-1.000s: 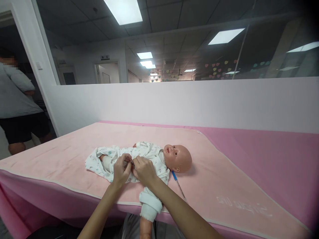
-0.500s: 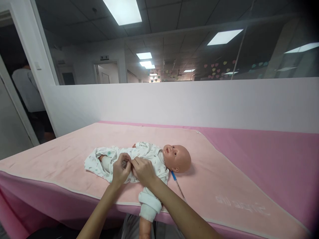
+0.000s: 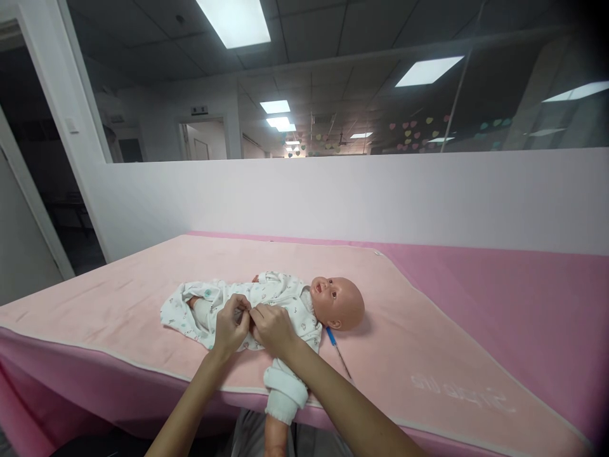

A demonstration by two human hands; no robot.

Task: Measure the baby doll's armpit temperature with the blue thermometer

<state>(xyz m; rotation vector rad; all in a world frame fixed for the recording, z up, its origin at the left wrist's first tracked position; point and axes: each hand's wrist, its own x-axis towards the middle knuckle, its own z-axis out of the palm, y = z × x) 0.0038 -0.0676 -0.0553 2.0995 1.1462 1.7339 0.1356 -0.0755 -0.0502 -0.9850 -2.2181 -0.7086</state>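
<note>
A baby doll [image 3: 339, 302] lies on its back on a pink blanket [image 3: 404, 330], head to the right. It wears a white patterned romper [image 3: 280, 293]. My left hand [image 3: 229, 327] and my right hand [image 3: 272, 328] meet over the doll's belly, fingers pinched on the romper's front where its two edges join. One doll arm in a white cuff [image 3: 284, 393] hangs over the table's near edge.
A blue-tipped thin stick, like a thermometer [image 3: 337, 351], lies beside the doll's head. The pink table [image 3: 523, 298] runs along a low white wall [image 3: 380, 197] with glass above. An open doorway [image 3: 38, 190] is at the left.
A person who stood in the doorway at the left has walked out of sight. My hands have stayed pinched on the romper with only small shifts.
</note>
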